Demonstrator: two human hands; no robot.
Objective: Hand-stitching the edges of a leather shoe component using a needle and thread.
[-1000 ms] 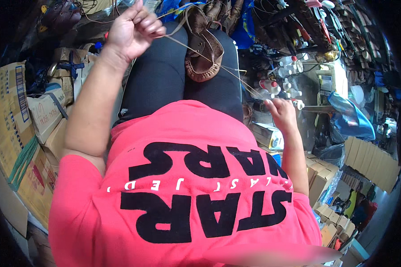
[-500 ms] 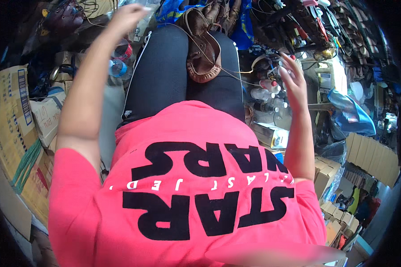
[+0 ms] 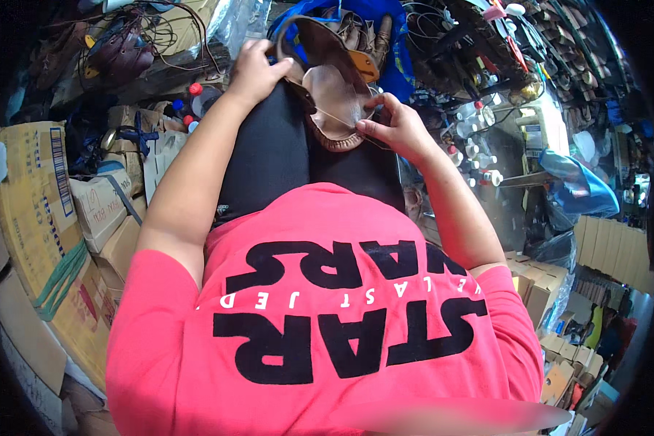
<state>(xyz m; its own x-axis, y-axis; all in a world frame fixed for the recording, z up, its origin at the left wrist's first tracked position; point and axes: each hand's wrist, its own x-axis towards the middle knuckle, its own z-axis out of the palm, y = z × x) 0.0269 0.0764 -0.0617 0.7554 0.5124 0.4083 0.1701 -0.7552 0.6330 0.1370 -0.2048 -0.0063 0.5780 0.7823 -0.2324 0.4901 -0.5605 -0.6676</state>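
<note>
On my lap lies a brown leather moccasin upper (image 3: 332,86), its inside facing up and its gathered, stitched toe rim toward me. My left hand (image 3: 256,75) grips its left edge, thumb over the leather and fingers partly hidden. A thin light thread (image 3: 336,116) crosses the front of the upper to my right hand (image 3: 400,129). There, the thumb and forefinger pinch it beside the right toe edge. At the upper's far right side an orange-tan leather piece (image 3: 364,65) shows.
Beyond my knees stands a blue bag (image 3: 398,54) with brown shoe pieces in it. Several small bottles (image 3: 479,149) stand to the right. Cardboard boxes (image 3: 33,171) crowd the left side, and a blue plastic sheet (image 3: 578,182) hangs at the right.
Both hands were raised wide apart beside the upper; they have come inward onto it. The upper has tilted, opening its inside more to view, and the left hand now grips its edge.
</note>
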